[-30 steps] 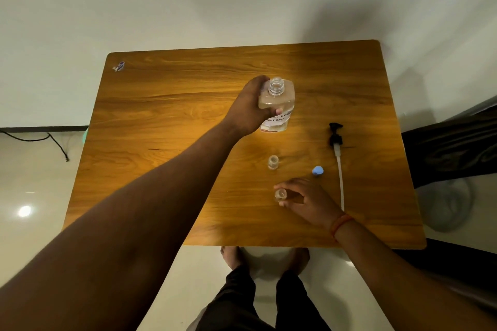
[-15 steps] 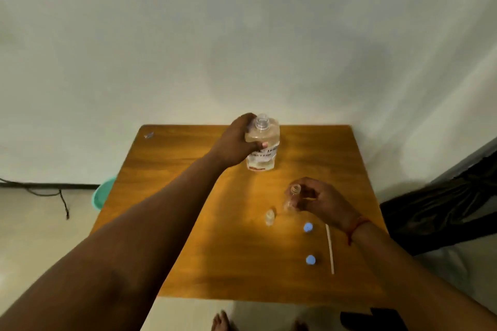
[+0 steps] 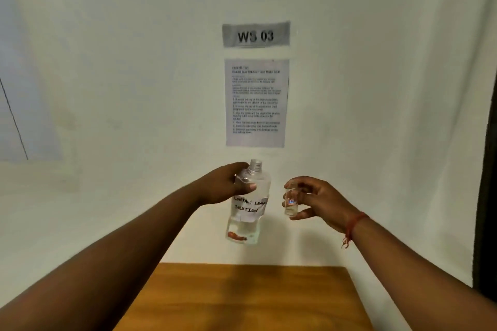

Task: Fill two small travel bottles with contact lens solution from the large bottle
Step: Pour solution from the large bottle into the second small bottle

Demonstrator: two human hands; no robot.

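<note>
My left hand [image 3: 228,185] grips the large clear bottle [image 3: 248,207] near its shoulder and holds it upright in the air above the table. The bottle has no cap, carries a hand-written "contact lens solution" label, and holds liquid in its lower part. To its right, my right hand [image 3: 317,200] pinches a small clear travel bottle [image 3: 291,201] between thumb and fingers, upright and uncapped, a short gap from the large one. The second small bottle and the caps are out of view.
The far part of the wooden table [image 3: 255,295] shows at the bottom. On the white wall behind hang a "WS 03" sign [image 3: 256,34] and a printed instruction sheet [image 3: 256,102]. A dark edge [image 3: 488,196] runs down the right side.
Both hands have lifted their bottles up off the table and closer together. My view has tilted up from the tabletop to the wall, so the other small bottle, caps and pump dropped out of sight.
</note>
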